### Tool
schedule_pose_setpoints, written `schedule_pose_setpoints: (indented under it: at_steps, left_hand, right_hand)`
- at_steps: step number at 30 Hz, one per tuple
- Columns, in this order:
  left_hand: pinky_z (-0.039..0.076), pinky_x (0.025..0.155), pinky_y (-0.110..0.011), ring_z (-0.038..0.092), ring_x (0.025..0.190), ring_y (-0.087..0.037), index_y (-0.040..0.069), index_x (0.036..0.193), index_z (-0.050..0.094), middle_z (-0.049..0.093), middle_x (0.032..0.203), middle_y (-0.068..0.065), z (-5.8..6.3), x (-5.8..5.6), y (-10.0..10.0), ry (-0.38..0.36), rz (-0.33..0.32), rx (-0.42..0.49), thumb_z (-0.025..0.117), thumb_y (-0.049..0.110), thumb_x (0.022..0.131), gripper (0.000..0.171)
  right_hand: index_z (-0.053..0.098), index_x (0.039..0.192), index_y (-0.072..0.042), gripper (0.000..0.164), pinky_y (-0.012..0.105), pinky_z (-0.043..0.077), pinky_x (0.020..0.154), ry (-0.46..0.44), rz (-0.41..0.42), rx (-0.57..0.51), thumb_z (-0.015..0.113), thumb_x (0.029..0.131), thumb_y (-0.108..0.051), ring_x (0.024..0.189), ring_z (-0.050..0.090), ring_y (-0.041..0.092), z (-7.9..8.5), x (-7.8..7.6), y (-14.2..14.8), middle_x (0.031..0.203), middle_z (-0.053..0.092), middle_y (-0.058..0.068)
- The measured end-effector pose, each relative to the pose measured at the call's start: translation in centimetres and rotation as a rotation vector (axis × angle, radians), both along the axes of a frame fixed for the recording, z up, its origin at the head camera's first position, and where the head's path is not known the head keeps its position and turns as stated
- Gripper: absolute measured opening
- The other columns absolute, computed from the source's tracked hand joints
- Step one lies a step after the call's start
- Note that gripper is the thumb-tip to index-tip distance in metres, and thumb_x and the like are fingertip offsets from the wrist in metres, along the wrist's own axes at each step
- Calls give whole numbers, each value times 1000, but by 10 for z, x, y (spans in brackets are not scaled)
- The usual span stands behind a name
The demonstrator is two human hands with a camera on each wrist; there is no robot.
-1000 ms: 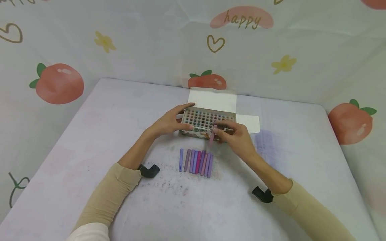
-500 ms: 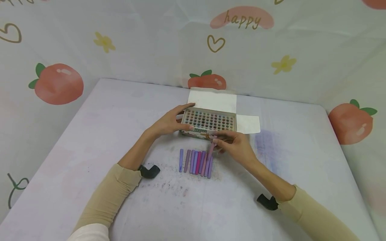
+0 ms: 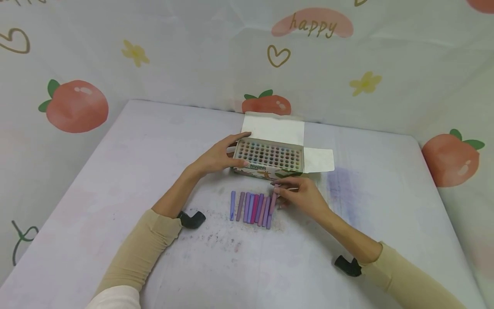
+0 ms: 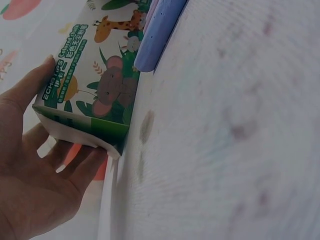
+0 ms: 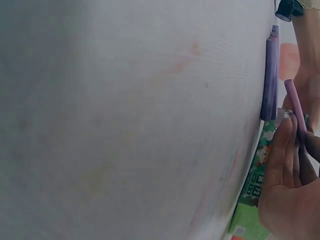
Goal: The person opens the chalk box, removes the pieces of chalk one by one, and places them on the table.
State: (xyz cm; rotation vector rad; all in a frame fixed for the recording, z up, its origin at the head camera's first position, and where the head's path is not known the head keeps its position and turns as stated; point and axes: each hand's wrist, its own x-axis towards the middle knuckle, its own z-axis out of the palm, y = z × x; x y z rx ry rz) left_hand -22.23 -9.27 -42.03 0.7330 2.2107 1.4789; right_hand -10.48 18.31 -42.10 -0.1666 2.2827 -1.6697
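An open-topped box of coloured chalk point(image 3: 266, 173), its front printed with cartoon animals, stands near the back of the table. My left hand point(image 3: 215, 158) grips its left end, thumb on the printed front point(image 4: 90, 75). A mauve-pink chalk stick point(image 3: 273, 202) is pinched between the thumb and fingers of my right hand point(image 3: 305, 195). That chalk point(image 5: 294, 102) is tilted, above the table in the right wrist view. It overlaps the right end of a row of purple, blue and magenta chalk sticks point(image 3: 254, 209) lying in front of the box; contact with them I cannot tell.
The white lid flap point(image 3: 273, 128) leans back behind the box, and a side flap point(image 3: 318, 160) sticks out right. Chalk dust marks the white tablecloth point(image 3: 200, 266), with a purple smear point(image 3: 341, 189) at right. A printed cloth point(image 3: 200, 56) hangs behind.
My right hand has come down from the box front toward me, bringing the mauve-pink chalk to the right end of the row. My left hand keeps its grip on the box.
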Motion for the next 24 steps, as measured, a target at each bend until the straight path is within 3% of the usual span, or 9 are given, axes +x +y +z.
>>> schedule_pose_setpoints:
  at_steps: [12,24]
  left_hand:
    - [35,117,-41,26,145,-28,29,156,32,26,159,-2,1,0,1,-9,6,-4,79,24,86,85]
    - [36,117,-42,27,144,-27,30,156,33,28,158,-2,0,0,1,-17,16,-4,80,25,86,85]
  right_hand:
    - [65,122,8,31,38,63,68,-84,35,-43,66,95,-6,77,73,28,-6,4,6,102,72,21]
    - [68,116,10,27,35,63,69,-113,54,6,68,94,-6,79,73,26,-9,5,9,95,73,18]
